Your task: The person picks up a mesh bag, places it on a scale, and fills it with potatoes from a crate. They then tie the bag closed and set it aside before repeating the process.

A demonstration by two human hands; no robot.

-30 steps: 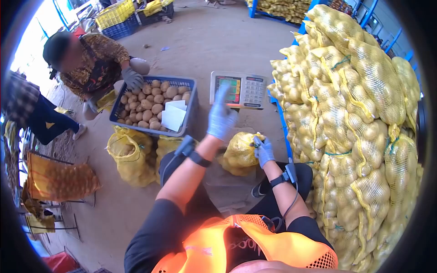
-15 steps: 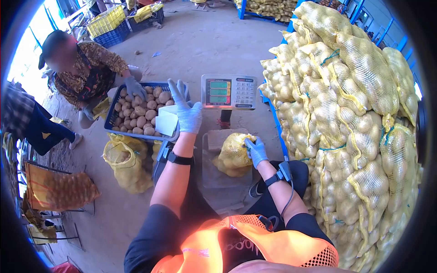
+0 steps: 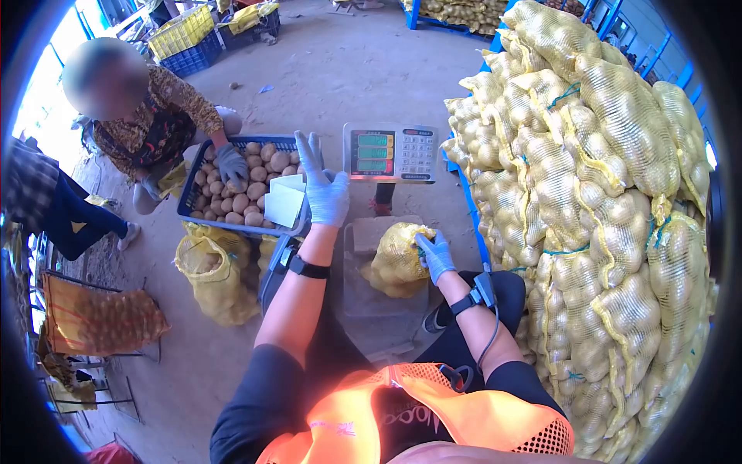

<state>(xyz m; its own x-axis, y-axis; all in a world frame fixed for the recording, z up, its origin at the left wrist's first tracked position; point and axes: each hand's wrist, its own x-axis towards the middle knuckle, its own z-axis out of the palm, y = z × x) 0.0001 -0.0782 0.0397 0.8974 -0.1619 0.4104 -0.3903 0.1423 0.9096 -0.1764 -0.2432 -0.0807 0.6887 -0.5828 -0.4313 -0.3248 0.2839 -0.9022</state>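
Swung left hand (image 3: 328,201) off display (image 3: 373,153), fingers apart | clamping bag (image 3: 396,263) with right hand (image 3: 439,257) | could tip if loosened

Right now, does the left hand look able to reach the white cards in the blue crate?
Probably yes. The left hand is empty and raised beside the blue crate, and the white cards lie uncovered on the potatoes. The co-worker's hand is apart from them.
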